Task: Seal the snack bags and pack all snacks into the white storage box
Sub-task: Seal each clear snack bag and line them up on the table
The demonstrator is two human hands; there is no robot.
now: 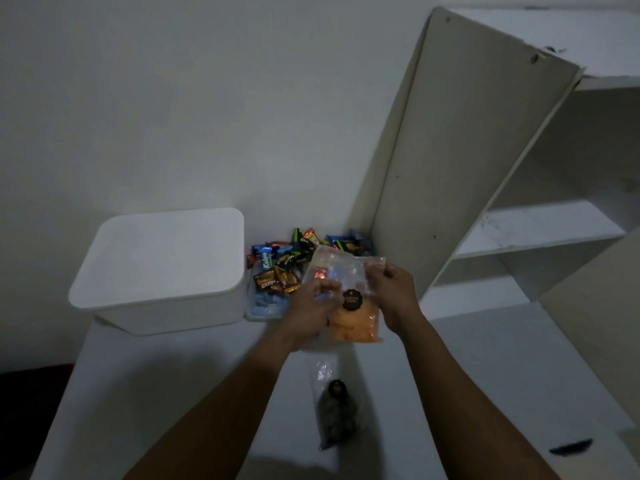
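The orange snack bag is held between both hands over the far middle of the surface, just in front of the wrapped snacks. Its long axis runs near to far. The orange pieces sag in the end nearest the person, and the clear, empty mouth end points up and away toward the wall. A round black label sits about midway on its face.

The left hand pinches the bag's left edge below the mouth, fingers curled onto the plastic. The right hand grips the upper right corner the same way. Whether the mouth is pressed closed I cannot tell — the plastic there is creased and catching light. Nor can I tell whether the bottom edge touches the surface.

Nearer the person, apart from the held bag, a dark snack bag lies flat with its long axis running the same way. Its dark contents are at the near end and its clear end points toward the hands.

The wrapped snacks are heaped against the wall, with pale blue packets at the front. The heap lies between the white storage box on the left and the side panel of the shelf unit on the right. The box has its lid on and stands close to the surface's left edge.

Bare surface lies in front of the box and to the right of the dark bag — out to a black smear near the right front.
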